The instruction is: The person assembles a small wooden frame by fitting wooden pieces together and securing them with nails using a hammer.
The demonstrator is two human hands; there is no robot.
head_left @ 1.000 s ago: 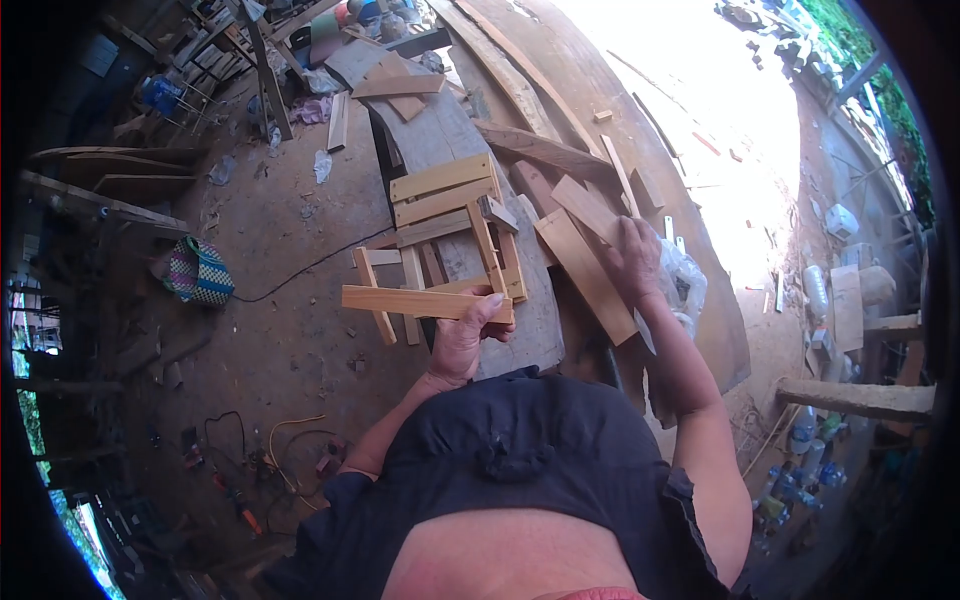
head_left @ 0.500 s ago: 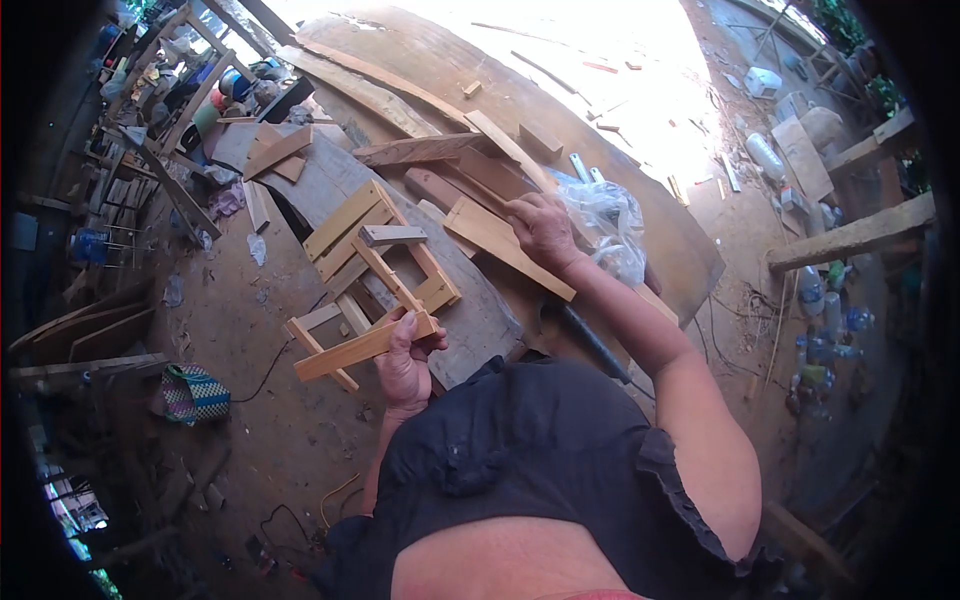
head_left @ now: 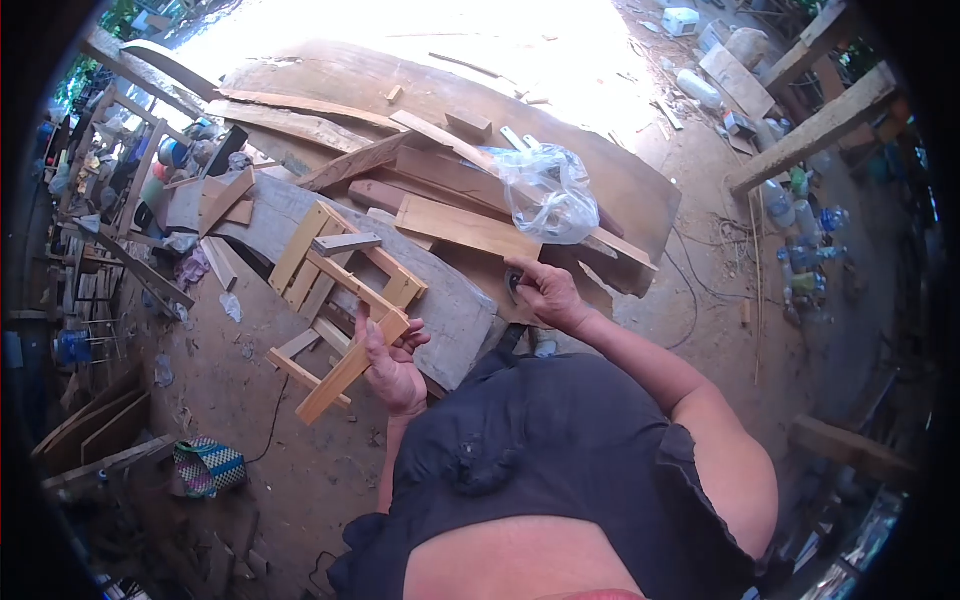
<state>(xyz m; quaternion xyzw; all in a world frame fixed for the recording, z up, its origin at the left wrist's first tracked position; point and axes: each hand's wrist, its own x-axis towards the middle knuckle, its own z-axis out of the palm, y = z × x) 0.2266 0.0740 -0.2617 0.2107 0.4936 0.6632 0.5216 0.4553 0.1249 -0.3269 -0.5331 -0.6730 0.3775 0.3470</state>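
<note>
My left hand [head_left: 397, 381] grips the near end of a small wooden frame [head_left: 331, 270], with the thumb and fingers around one slat. The frame looks like a little stool of pale slats, tilted on its side over a grey plank [head_left: 455, 314]. My right hand [head_left: 553, 297] is beside the loose boards, fingers curled at a dark object [head_left: 514, 285] that is mostly hidden; I cannot make out what it is. Just beyond that hand lie a light flat board [head_left: 465, 226] and a clear plastic bag [head_left: 552, 198].
Several boards and offcuts lie on a large wooden sheet [head_left: 640, 190]. A woven basket [head_left: 209, 467] stands on the dirt floor at left. Plastic bottles [head_left: 805, 230] and a timber beam [head_left: 815, 130] are at right. Cords [head_left: 690, 265] trail on the ground.
My right hand has come back from the boards toward my body and now curls at a dark object. The frame in my left hand has turned a little, its near slat steeper. The view has shifted.
</note>
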